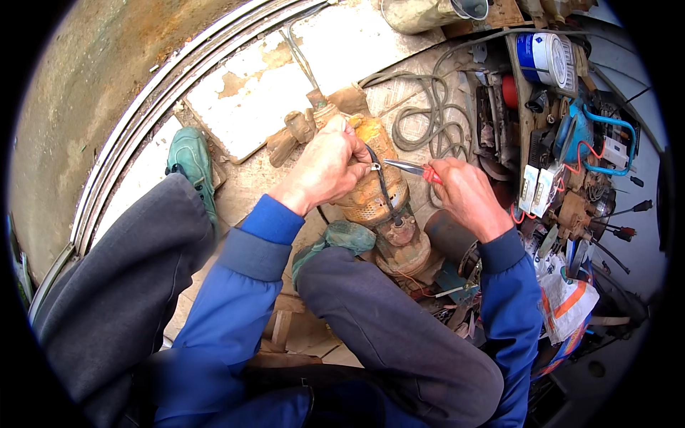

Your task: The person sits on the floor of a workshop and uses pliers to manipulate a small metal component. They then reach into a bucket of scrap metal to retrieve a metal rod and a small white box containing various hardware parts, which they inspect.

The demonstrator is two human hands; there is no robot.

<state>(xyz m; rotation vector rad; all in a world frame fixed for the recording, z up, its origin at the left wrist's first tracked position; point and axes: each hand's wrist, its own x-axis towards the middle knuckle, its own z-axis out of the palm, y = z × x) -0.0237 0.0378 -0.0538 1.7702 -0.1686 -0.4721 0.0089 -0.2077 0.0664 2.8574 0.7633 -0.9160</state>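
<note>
My left hand is closed, its thumb and fingers pinching a black cable near a small pale end. The cable runs down over a rusty, yellowish electric pump, which lies on the ground between my feet. My right hand grips red-handled long-nose pliers. Their silver tip points left, close to the cable and my left fingertips. Part of the handles is hidden in my palm. A brown valve-like fitting sits at the pump's far end.
Coiled grey cable lies beyond the pump. At right are a white-and-blue tub, a blue-handled tool, a white sack and cluttered parts. A metal bucket stands at the top. A metal track curves along the left.
</note>
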